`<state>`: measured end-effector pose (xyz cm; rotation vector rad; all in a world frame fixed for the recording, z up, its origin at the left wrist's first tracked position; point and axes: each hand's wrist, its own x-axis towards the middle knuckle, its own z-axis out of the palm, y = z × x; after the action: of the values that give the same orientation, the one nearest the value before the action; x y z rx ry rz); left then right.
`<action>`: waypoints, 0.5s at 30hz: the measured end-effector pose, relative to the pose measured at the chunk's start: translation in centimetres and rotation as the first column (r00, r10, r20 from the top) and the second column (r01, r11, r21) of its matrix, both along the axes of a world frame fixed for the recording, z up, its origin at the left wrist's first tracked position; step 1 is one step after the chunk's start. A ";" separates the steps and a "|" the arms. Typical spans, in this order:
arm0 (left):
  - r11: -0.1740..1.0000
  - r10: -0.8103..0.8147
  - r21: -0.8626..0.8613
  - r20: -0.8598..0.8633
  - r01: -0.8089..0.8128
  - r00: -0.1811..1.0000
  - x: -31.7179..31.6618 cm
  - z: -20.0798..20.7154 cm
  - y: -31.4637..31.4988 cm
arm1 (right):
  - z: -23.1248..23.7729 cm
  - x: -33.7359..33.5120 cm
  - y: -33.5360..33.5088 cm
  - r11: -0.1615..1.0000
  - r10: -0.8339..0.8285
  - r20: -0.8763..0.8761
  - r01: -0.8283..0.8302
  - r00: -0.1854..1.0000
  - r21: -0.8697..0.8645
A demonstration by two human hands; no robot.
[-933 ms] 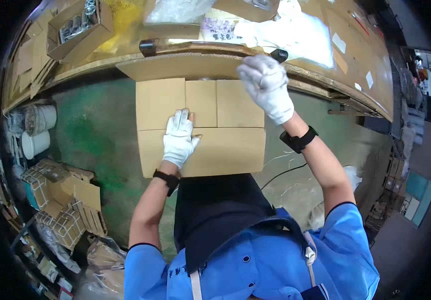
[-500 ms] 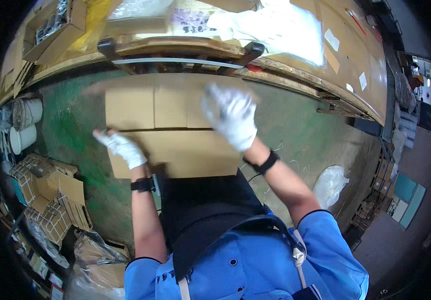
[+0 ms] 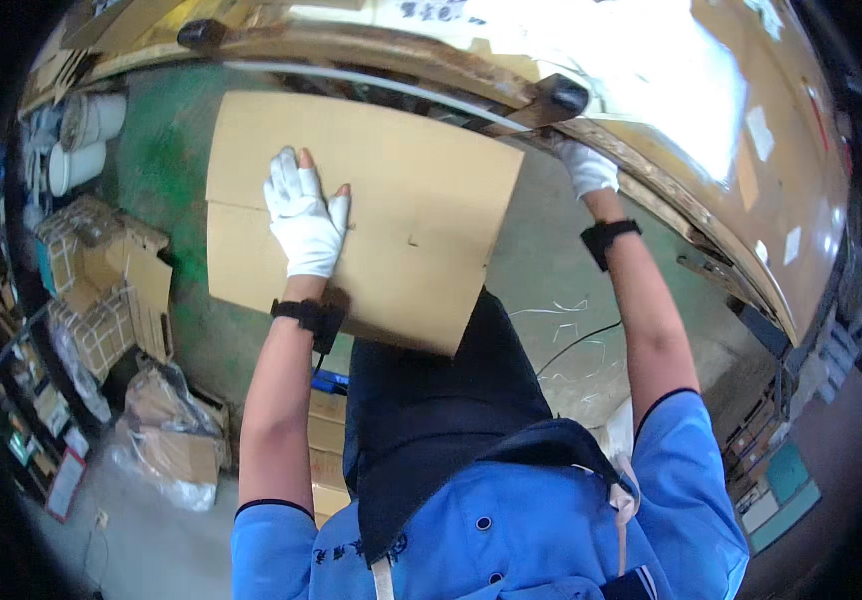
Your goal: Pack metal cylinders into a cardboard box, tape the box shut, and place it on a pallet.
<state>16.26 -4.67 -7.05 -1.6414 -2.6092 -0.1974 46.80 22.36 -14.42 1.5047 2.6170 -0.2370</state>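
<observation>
Overhead, so to speak, the bench (image 3: pixel 651 110) fills the far side of the scene, its worn wooden edge curving from upper left down to the right, with pale paper lying on its top. Just before that edge, over the green floor (image 3: pixel 161 170), a flattened cardboard sheet (image 3: pixel 421 210) is held roughly level, its far corner close under the bench edge and its near corner over the person's dark apron (image 3: pixel 431 400).

Left of the sheet, well away from the bench, folded cartons (image 3: pixel 121 280) lean in a heap, with a crumpled plastic bag (image 3: pixel 166 430) nearer the person and two white rolls (image 3: pixel 86 140) farther back.

On the sheet itself, the left hand (image 3: pixel 304 222), white-gloved with bare fingertips showing, lies flat with fingers spread a little, pressing on the cardboard beside a crease. The right hand (image 3: pixel 588 166), also gloved, is up at the bench edge beside the sheet's far corner; its fingers curl there, though whether they grip the cardboard or the bench I cannot tell. Each wrist wears a black band.
</observation>
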 end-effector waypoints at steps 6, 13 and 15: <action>1.000 0.010 0.014 0.018 -0.010 1.000 -0.4 0.0 -0.4 | -1.1 -0.7 1.5 0.966 0.009 -0.106 -0.036 0.994 -0.256; 0.999 0.041 -0.032 0.058 -0.039 0.997 -0.6 0.4 -0.4 | 13.3 4.7 -11.7 0.228 -0.718 -0.101 0.095 0.689 -0.969; 0.999 0.035 -0.004 0.052 -0.035 0.998 -0.6 0.2 -0.6 | 16.2 2.0 -13.6 0.095 -0.595 -0.058 -0.002 0.802 -0.995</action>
<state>15.64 -5.26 -6.83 -1.6123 -2.6751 -0.2386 48.77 8.79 1.74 1.3762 1.3429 -2.1212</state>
